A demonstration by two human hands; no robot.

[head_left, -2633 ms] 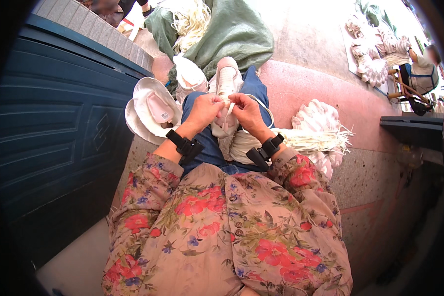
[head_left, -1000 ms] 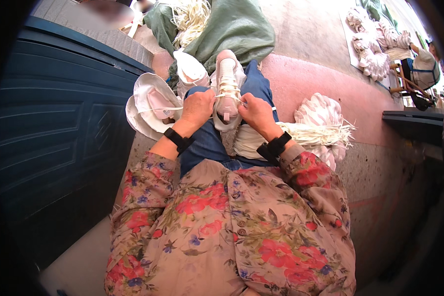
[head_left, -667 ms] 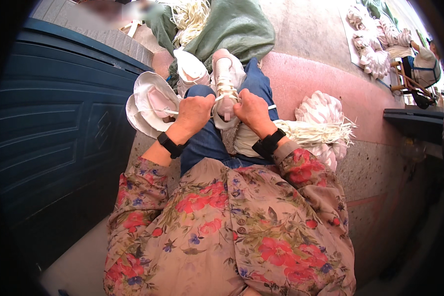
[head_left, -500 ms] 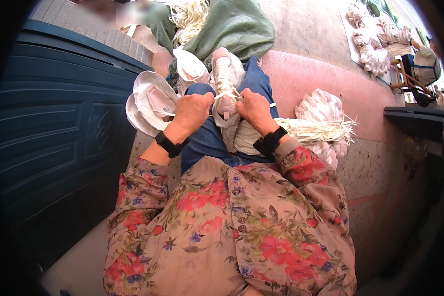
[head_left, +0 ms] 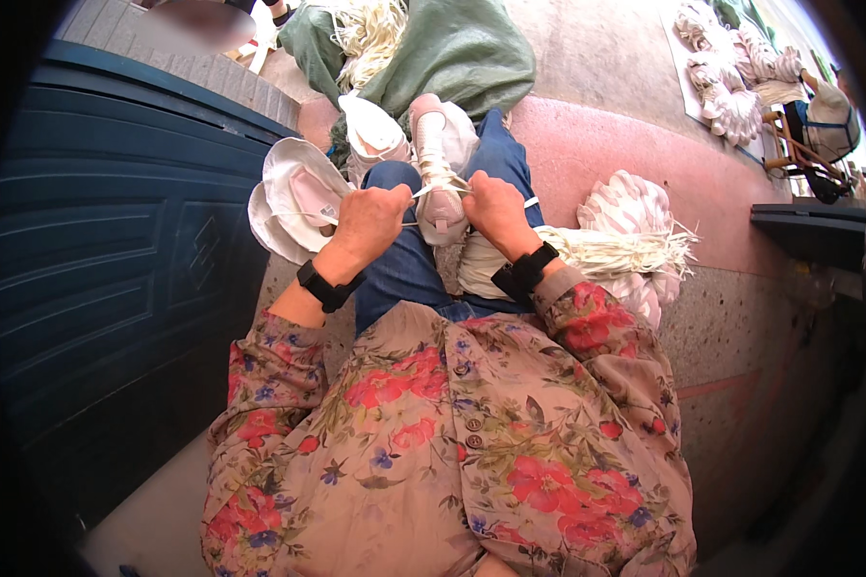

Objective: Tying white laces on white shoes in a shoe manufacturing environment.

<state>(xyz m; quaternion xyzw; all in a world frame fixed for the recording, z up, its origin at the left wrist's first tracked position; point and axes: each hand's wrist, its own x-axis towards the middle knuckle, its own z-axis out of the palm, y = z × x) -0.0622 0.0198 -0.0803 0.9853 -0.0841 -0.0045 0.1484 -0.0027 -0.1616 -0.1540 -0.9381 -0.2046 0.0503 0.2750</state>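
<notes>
A pale pink and white shoe upper (head_left: 442, 208) lies between my knees, its off-white shoelace (head_left: 437, 181) threaded up the front. My left hand (head_left: 373, 223) is closed on one end of the lace, left of the upper. On the other side, my right hand (head_left: 496, 208) pinches the opposite end. The lace runs taut across the upper between both fists. Close to my left hand, more white shoe uppers (head_left: 298, 192) rest by my left knee, and another white upper (head_left: 371, 133) sits just beyond that knee.
Beside my right leg lie a bundle of off-white laces (head_left: 621, 253) and a stack of pink-white uppers (head_left: 625, 204). A green sack (head_left: 467, 53) with loose laces is ahead. A dark blue panelled door (head_left: 115, 250) stands at left. A wooden-framed chair (head_left: 789, 149) and more uppers (head_left: 717, 87) are far right.
Both hands keep hold of the lace and have shifted only slightly. The lace now crosses the upper more tightly. At the far upper left, another person has moved.
</notes>
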